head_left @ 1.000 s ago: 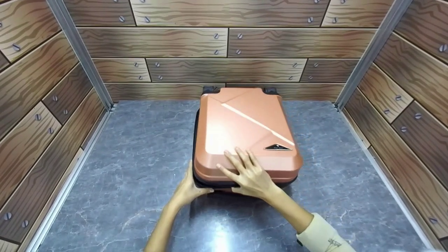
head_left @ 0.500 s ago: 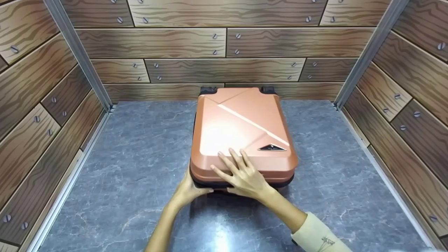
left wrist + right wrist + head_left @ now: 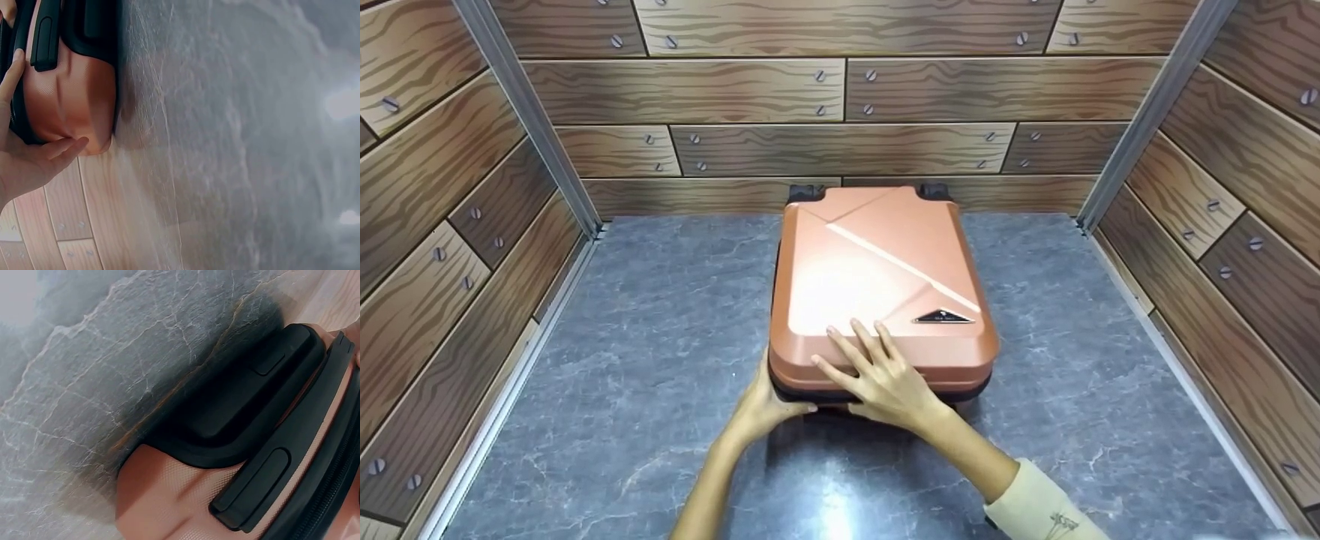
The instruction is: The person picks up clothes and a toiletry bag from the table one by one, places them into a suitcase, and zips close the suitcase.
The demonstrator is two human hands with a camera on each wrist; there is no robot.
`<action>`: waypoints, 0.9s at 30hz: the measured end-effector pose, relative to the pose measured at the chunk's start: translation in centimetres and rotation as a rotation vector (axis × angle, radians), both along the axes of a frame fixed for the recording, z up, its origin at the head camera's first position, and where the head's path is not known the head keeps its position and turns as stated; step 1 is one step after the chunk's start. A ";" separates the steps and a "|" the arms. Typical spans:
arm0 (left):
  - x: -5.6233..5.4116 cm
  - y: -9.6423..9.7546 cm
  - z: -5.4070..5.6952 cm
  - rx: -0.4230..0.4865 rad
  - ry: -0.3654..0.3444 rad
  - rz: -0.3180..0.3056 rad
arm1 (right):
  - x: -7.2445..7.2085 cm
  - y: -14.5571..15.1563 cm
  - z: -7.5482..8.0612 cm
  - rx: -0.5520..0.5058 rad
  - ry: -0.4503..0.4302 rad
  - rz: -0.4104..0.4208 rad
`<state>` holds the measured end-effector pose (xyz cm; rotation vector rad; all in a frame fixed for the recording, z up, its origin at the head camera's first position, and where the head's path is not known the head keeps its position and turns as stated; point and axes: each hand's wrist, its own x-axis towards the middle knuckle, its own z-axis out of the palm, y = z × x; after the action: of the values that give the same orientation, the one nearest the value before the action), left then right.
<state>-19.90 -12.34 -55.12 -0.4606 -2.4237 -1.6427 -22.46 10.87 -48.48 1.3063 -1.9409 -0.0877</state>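
The suitcase (image 3: pixel 885 262) lies flat on its back just ahead of your hands, its wheels (image 3: pixel 806 193) at the end farthest from your grip, near the back wall (image 3: pixel 757 94). Your left hand (image 3: pixel 761 411) grasps the near left corner, thumb across the end and fingers along the side, probably to steady it sideways. Your right hand (image 3: pixel 894 390) isn't clenched: its fingers spread over the top's near edge, thumb lower on the end, likely to keep the shell level. Between your hands, the black handle (image 3: pixel 270 475) sits untouched against the end face; beneath everything, the grey floor (image 3: pixel 660 315) seems to bear the weight
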 end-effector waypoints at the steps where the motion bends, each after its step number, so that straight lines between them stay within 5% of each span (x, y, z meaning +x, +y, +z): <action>1: 0.0 0.0 0.0 -0.001 0.003 -0.002 | 0.1 0.0 0.0 0.001 -0.010 -0.003; 7: 0.1 0.1 0.0 -0.014 0.000 0.012 | 0.7 0.0 0.1 0.007 -0.086 -0.038; 14: 0.0 0.1 0.2 -0.030 0.011 0.029 | 1.1 -0.2 0.7 -0.104 -0.251 0.010; 22: 1.1 0.4 1.5 -0.113 -0.047 0.083 | 0.8 0.7 1.4 -0.176 -0.263 0.119; 25: 1.7 0.7 2.7 -0.212 0.013 0.141 | 0.7 1.5 2.0 -0.260 -0.248 0.171; 27: 1.7 1.2 3.8 -0.287 0.138 0.176 | 0.5 2.4 2.6 -0.346 -0.240 0.179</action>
<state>-18.17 -11.14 -51.34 -0.3731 -2.5225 -1.1601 -21.92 13.29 -45.91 1.2912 -1.9161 0.4929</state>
